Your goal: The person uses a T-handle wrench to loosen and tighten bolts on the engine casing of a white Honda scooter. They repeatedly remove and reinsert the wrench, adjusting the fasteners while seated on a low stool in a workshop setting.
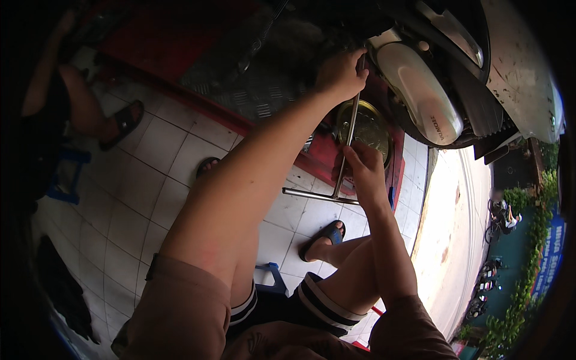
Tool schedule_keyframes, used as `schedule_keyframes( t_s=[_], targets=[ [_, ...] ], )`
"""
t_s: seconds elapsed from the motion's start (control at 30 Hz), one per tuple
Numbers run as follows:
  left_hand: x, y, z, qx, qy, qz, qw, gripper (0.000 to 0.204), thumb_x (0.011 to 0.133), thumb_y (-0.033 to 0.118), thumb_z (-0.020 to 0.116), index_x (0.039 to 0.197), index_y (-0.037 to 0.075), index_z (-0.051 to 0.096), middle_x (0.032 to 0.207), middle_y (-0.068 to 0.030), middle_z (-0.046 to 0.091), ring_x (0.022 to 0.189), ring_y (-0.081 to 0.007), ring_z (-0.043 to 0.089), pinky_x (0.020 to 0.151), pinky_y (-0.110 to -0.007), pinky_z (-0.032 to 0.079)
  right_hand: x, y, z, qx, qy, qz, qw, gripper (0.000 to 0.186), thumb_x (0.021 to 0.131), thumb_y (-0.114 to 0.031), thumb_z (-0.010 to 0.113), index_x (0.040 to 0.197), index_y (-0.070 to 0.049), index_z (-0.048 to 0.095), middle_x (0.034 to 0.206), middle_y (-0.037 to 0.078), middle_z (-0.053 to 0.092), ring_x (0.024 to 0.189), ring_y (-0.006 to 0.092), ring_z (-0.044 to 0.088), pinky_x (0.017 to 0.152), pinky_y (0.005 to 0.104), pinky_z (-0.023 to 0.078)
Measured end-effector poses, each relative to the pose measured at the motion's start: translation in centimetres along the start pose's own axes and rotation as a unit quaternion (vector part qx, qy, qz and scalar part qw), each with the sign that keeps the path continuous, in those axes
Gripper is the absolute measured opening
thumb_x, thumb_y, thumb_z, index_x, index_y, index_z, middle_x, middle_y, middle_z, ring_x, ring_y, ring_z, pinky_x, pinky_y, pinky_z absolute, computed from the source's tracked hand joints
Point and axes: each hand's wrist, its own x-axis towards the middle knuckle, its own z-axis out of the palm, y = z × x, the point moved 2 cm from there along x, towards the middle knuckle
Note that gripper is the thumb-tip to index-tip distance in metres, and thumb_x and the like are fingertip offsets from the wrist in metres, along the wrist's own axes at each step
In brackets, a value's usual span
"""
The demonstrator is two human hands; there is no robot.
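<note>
My left hand (pixel 341 77) reaches up to the underside of a motorbike, its fingers closed round the upper part of a T-handle wrench (pixel 353 117). Lower down the same shaft, just above the crossbar, my right hand (pixel 366 163) grips with thumb and fingers. The wrench slants upward, its crossbar nearest me. Its far tip is lost in the dark beside the silver engine cover (pixel 420 96), so I cannot tell what it touches. Behind the shaft lies a round, gold-rimmed metal tray (pixel 384 123); small things in it are hard to make out.
The motorbike stands over a red platform (pixel 315 157) with a patterned metal plate (pixel 255 99). At left, another person's sandalled foot (pixel 123 123) rests near a blue stool (pixel 73 174). Another blue stool (pixel 274 279) shows beneath me. A bright street (pixel 450 216) lies to the right.
</note>
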Motion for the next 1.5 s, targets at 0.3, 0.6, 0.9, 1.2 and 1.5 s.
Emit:
schedule_keyframes(
  t_s=[0.3, 0.6, 0.9, 1.2, 1.5],
  targets=[
    [0.2, 1.0, 0.1, -0.003, 0.051, -0.009, 0.999, 0.042, 0.078, 0.018, 0.063, 0.12, 0.012, 0.058, 0.078, -0.014, 0.067, 0.076, -0.032, 0.066, 0.072, -0.041, 0.052, 0.5, 0.2, -0.2, -0.018, -0.006, 0.005, 1.0, 0.023, 0.094, -0.015, 0.05, 0.097, 0.007, 0.058, 0.068, 0.009, 0.061, 0.055, 0.0155, 0.06, 0.052, 0.0277, 0.05],
    [0.4, 1.1, -0.4, 0.001, 0.042, -0.017, 0.999, 0.04, 0.078, 0.018, 0.063, 0.118, 0.012, 0.059, 0.074, -0.0134, 0.067, 0.072, -0.0302, 0.067, 0.07, -0.04, 0.053, 0.3, -0.1, 0.2, -0.002, 0.003, 0.005, 1.0, 0.019, 0.094, -0.011, 0.05, 0.09, 0.007, 0.056, 0.064, 0.011, 0.062, 0.053, 0.0171, 0.062, 0.048, 0.0274, 0.048],
    [0.1, 2.1, -0.6, 0.011, 0.04, -0.012, 0.999, 0.039, 0.078, 0.019, 0.063, 0.116, 0.012, 0.06, 0.073, -0.0134, 0.067, 0.073, -0.0318, 0.067, 0.071, -0.041, 0.053, 0.1, -0.2, 0.3, 0.018, 0.001, 0.003, 1.0, 0.02, 0.094, -0.011, 0.05, 0.088, 0.007, 0.056, 0.064, 0.011, 0.062, 0.053, 0.0183, 0.063, 0.048, 0.0271, 0.049],
    [0.4, 1.8, -0.7, 0.023, 0.037, -0.014, 0.999, 0.04, 0.078, 0.018, 0.063, 0.118, 0.011, 0.06, 0.072, -0.0139, 0.067, 0.072, -0.0306, 0.067, 0.071, -0.041, 0.053, 0.1, -0.5, 0.1, 0.003, -0.009, -0.006, 1.0, 0.021, 0.095, -0.012, 0.049, 0.086, 0.006, 0.056, 0.064, 0.011, 0.062, 0.053, 0.0173, 0.063, 0.046, 0.0261, 0.047],
    [0.5, 1.8, -1.0, 0.024, 0.034, 0.008, 0.999, 0.04, 0.078, 0.019, 0.064, 0.118, 0.011, 0.06, 0.065, -0.0111, 0.065, 0.063, -0.0268, 0.067, 0.066, -0.037, 0.054, 0.0, -0.7, 0.0, 0.01, -0.014, -0.015, 1.0, 0.023, 0.095, -0.014, 0.049, 0.087, 0.006, 0.056, 0.063, 0.01, 0.062, 0.053, 0.0162, 0.063, 0.046, 0.0247, 0.045]
  ],
)
